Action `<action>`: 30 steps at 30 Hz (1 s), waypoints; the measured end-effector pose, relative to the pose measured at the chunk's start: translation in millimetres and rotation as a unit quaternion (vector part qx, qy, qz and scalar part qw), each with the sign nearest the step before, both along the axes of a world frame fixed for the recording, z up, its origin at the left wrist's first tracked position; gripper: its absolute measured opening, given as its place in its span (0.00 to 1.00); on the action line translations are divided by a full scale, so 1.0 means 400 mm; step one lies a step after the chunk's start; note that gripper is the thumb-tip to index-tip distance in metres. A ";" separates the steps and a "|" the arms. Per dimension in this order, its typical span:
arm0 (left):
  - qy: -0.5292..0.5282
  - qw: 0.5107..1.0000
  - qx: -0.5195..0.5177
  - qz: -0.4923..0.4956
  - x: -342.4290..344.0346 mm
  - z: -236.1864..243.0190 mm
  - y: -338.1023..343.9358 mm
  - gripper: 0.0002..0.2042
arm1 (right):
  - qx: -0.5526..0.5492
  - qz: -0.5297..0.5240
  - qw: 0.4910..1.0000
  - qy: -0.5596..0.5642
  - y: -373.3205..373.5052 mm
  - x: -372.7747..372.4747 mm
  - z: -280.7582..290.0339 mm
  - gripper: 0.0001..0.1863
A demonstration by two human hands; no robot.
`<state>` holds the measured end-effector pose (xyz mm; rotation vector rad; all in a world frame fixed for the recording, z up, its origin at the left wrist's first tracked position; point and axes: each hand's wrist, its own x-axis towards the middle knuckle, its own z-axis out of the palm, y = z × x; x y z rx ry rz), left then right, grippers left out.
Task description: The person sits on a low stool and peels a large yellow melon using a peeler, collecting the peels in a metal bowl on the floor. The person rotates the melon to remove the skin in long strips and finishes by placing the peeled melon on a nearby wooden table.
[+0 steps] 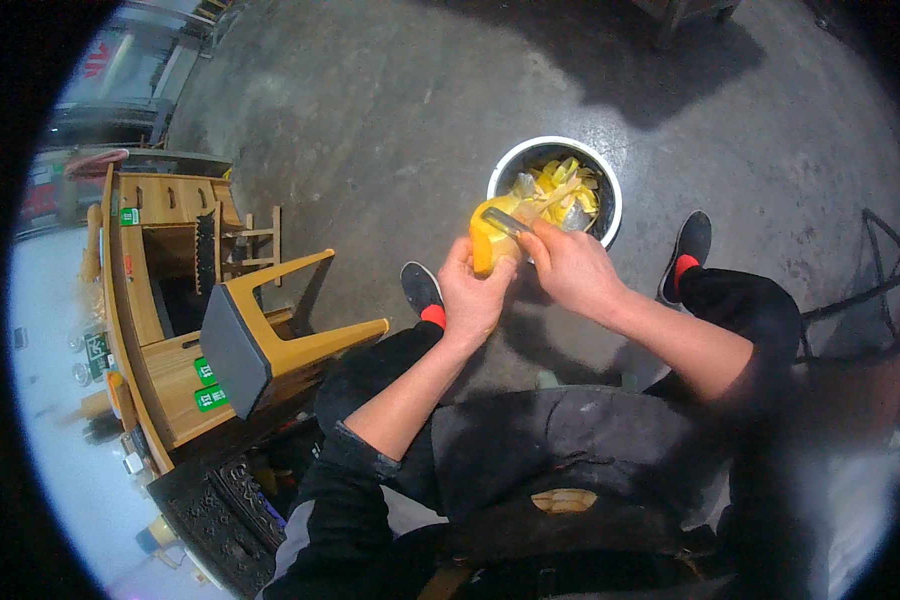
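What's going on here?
A person holds a yellow-orange fruit or vegetable in the left grip and a metal-bladed tool in the right grip, the tool up against the yellow surface. It looks like peeling, with the skin only partly off. In front, a white-rimmed container on the floor holds yellow strips and other scraps. The exact produce is hard to tell.

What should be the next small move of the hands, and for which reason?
Probably a short stroke of the metal tool along the yellow piece: the right hand grips the tool over that piece, the left hand holds it from below, and a white-rimmed bin with yellow scraps stands just beyond.
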<state>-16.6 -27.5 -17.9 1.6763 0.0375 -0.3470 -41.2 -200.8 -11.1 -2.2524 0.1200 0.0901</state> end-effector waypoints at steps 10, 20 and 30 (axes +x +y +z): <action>-0.038 0.996 -0.065 -0.044 -0.028 0.045 0.031 0.14 | 0.056 -0.091 0.964 0.243 -0.096 0.029 -0.262 0.30; -0.108 0.987 0.101 -0.064 -0.013 -0.026 0.066 0.14 | 0.089 -0.117 0.988 0.046 0.005 -0.038 -0.047 0.20; -0.017 0.999 0.020 -0.035 -0.038 -0.039 0.082 0.13 | 0.074 -0.005 0.996 0.054 0.027 -0.010 -0.053 0.20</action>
